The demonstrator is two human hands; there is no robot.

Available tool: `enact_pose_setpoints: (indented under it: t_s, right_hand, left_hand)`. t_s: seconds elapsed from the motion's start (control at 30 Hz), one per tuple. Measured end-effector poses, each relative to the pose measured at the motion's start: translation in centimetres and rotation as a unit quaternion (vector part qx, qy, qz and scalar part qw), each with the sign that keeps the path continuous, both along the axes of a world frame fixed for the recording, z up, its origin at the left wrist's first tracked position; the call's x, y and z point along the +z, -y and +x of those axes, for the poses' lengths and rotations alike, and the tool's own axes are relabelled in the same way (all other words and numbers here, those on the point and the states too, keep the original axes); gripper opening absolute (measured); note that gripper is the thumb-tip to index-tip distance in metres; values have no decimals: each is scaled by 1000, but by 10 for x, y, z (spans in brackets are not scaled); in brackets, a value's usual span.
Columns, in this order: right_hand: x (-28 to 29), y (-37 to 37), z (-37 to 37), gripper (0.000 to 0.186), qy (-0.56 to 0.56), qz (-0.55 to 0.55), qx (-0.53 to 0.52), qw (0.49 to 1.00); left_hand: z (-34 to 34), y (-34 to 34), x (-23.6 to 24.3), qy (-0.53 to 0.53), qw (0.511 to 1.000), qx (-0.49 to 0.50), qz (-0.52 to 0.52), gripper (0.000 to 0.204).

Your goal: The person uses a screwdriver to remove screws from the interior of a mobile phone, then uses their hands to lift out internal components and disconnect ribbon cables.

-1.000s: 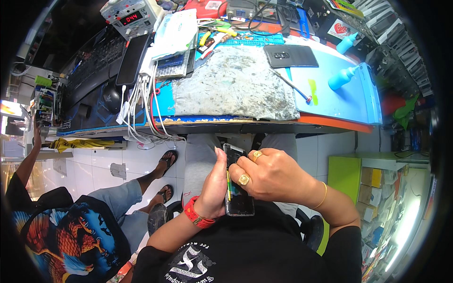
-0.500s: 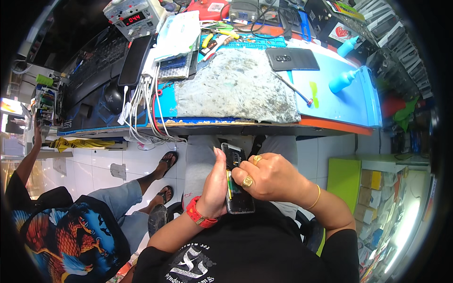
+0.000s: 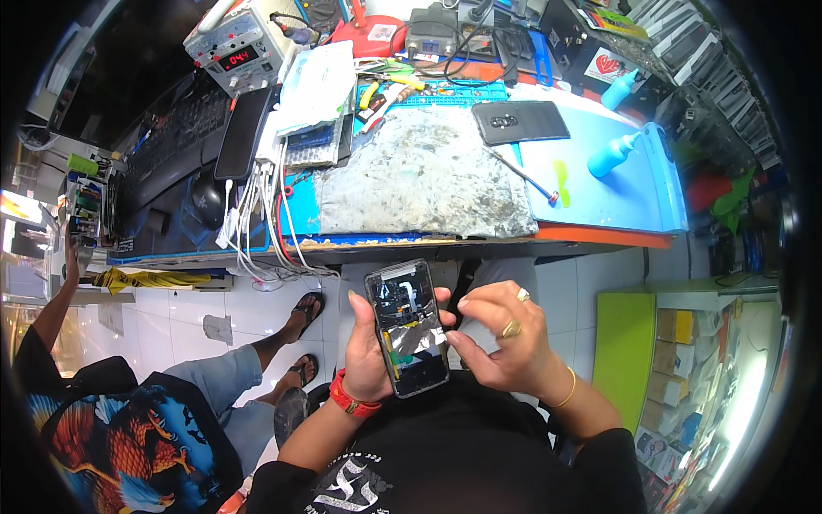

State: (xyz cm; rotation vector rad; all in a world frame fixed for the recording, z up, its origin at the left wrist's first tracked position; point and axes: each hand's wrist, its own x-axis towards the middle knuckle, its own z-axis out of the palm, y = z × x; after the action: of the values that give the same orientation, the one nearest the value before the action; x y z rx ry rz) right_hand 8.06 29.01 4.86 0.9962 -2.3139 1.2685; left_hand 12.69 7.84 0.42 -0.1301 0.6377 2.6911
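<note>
An opened smartphone [image 3: 413, 341] lies tilted in my left hand [image 3: 366, 355], above my lap. Its inside faces up, with a white ribbon-like piece, a shiny silvery patch and a green and yellow strip along one side. My left thumb rests along the phone's left edge, and fingertips wrap round its right edge. Just right of the phone hovers my right hand [image 3: 512, 347], its fingers curled and the thumb and forefinger apart. Nothing shows between them. A red band is on my left wrist; rings and a thin bangle are on my right hand and wrist.
The bench ahead carries a stained grey mat [image 3: 428, 171], a dark phone [image 3: 521, 122], a screwdriver-like tool [image 3: 535, 184], blue bottles [image 3: 612, 156], cables [image 3: 265, 188] and a power supply [image 3: 240, 47]. A seated person [image 3: 137, 437] is at left. A green-edged cabinet [image 3: 621, 351] stands right.
The phone has turned its inside more toward me in my left hand. My right hand has come off it to the right, and its fingers have spread from a closed grip.
</note>
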Motion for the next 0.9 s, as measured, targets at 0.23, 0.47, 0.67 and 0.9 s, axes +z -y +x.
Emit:
enact_pose_setpoints:
  t_s: [0.23,0.47,0.67,0.9]
  right_hand:
    - [-17,7,21,53,114,-3,-14,993]
    - [-12,6,5,28,57,11,11,998]
    - [-12,5,-18,7,203,-49,7,978]
    - [-12,1,-19,8,196,-31,23,980]
  left_hand:
    - [1,-4,-5,12,999,-20,23,99]
    - [6,-4,-5,64,998,-21,-12,95]
    - [2,-4,4,86,991,-96,31,93]
    - [1,-2,3,93,990,-100,36,91]
